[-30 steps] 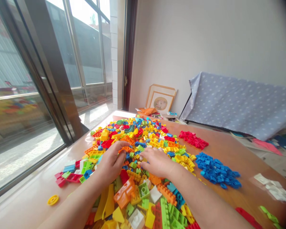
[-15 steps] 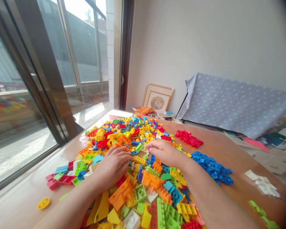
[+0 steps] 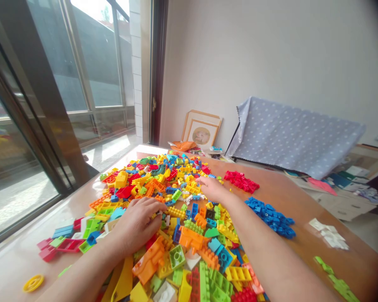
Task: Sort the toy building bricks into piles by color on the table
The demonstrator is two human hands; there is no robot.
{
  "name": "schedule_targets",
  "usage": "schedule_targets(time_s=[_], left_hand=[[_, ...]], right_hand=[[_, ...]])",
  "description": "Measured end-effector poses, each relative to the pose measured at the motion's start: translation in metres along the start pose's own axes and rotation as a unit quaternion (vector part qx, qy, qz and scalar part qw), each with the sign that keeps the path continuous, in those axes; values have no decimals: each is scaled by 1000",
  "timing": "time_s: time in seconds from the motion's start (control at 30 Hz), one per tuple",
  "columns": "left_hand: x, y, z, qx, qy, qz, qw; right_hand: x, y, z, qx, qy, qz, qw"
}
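Observation:
My left hand [image 3: 141, 220] rests palm down over the middle of a big heap of mixed toy building bricks [image 3: 176, 251], its fingers stretched forward and slightly bent. Its tips lie near a yellow studded brick [image 3: 176, 212]; nothing shows in its grasp. Farther forward, my right hand [image 3: 212, 189] reaches over the right side of the heap, fingers extended, with the fingertips beside small red and yellow pieces. No held brick is visible there, though its palm side is hidden. Orange bricks [image 3: 193, 239] and a green brick [image 3: 177, 256] lie between my forearms.
Right of the heap are separate piles of red bricks [image 3: 242, 181], blue bricks [image 3: 271, 217], white bricks [image 3: 329, 233] and light green bricks [image 3: 335, 279]. A yellow ring [image 3: 33, 283] lies at the left. Beyond the table stand a polka-dot cloth [image 3: 296, 134] and picture frames [image 3: 201, 132].
My right hand has moved forward, farther over the heap. My left hand stays over nearly the same bricks. The whole view has shifted, so the scene appears more to the left.

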State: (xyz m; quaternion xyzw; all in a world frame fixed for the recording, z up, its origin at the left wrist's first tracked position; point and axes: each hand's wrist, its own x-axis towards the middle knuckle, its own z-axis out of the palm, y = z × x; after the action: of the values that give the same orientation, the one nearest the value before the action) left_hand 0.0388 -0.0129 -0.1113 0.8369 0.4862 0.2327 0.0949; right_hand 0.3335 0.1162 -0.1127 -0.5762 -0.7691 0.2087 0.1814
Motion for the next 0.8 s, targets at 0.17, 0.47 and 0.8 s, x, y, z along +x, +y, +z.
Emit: schedule_targets(time_s=[0.17,0.47,0.8], left_hand=[[-1,-4,3,-3,25,-1,1000],[1,-9,7,-3,37,14,999],[2,-14,8,-13,22,23,999]], right_hand=[[-4,-3,4,89,-39,35,995],[-40,-32,-14,-38,-138,-56,988],[-64,-69,-11,-233,-189,-88,950]])
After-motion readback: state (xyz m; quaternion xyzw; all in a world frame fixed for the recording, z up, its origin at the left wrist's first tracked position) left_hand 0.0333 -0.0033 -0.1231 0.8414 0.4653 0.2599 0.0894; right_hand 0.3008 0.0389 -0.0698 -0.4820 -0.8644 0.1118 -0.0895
